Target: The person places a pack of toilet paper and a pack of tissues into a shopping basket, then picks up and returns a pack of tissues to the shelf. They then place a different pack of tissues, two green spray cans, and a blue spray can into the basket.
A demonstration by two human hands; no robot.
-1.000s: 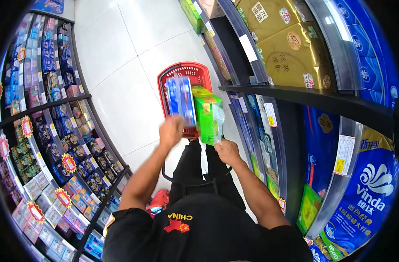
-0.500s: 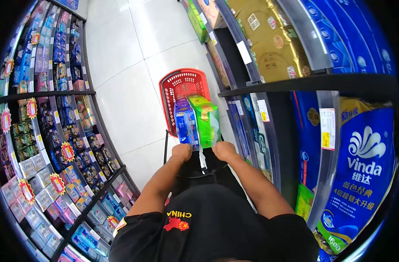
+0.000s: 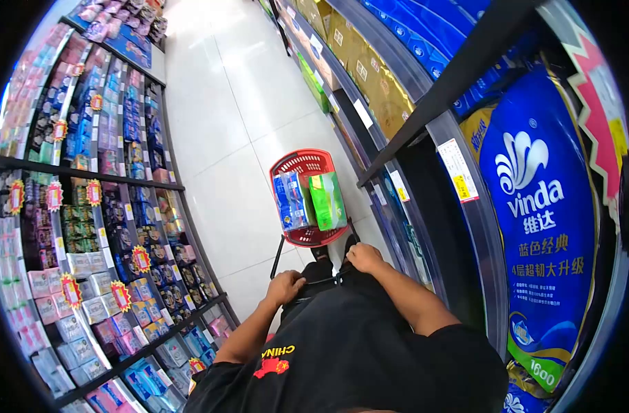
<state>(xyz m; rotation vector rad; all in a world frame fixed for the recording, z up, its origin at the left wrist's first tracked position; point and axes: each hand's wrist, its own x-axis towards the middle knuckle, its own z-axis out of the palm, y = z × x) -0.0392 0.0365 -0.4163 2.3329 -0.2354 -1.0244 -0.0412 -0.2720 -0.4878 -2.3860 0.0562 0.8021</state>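
My left hand (image 3: 285,286) is closed, thumb inward, at the edge of the black clothing (image 3: 321,274) in front of my waist. Higher and to the right, my right hand (image 3: 364,257) is curled at the other side of that cloth, where a white cord shows; the fingertips are partly hidden. Just beyond stands a red shopping basket (image 3: 331,160) on the floor. Inside lie a blue package (image 3: 291,199) and a green package (image 3: 327,199) side by side. A black basket handle bar (image 3: 278,256) slants toward my left hand.
Shelves of small packs (image 3: 87,275) with starburst price tags line the left. On the right, close to my arm, black shelving holds a large blue Vinda package (image 3: 538,227) and gold packages (image 3: 369,72). A pale tiled aisle (image 3: 221,89) runs ahead.
Both hands have drawn back toward my body and spread apart, the left one lower. Both packages in the basket now show whole. The view has shifted, revealing more of the aisle.
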